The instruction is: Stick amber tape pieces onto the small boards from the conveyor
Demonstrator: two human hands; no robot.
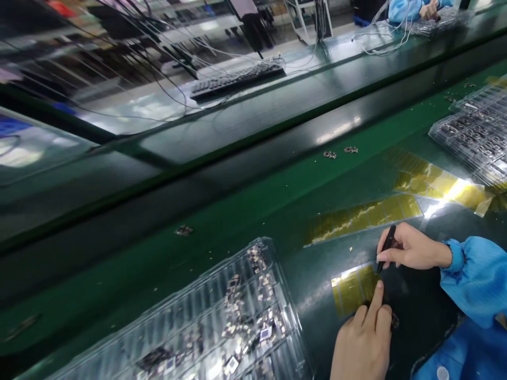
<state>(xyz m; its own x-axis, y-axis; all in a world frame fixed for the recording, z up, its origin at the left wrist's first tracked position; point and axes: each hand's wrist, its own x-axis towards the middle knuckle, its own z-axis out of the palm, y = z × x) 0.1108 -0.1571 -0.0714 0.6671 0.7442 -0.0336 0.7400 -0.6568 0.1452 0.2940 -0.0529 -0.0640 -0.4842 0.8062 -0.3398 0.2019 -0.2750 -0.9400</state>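
Observation:
My right hand (407,247) pinches a pair of black tweezers (388,241), their tips pointing down at the right edge of a small sheet of yellow film (352,289). On the lower right of that sheet rests my left hand (365,338), its index finger stretched out close to the tweezer tips and the other fingers partly bent. Clear strips divide the film into sections. A small dark part (395,320) shows just right of my left hand, partly hidden by it. Whether the tweezers grip a piece of film is too small to tell.
A clear plastic tray (293,316) with many small electronic parts stands left of my hands. Longer yellow film strips (368,215) lie beyond them, and another filled tray (475,126) is at far right. Across the raised ledge are a keyboard (237,79) and another person's hands (430,9).

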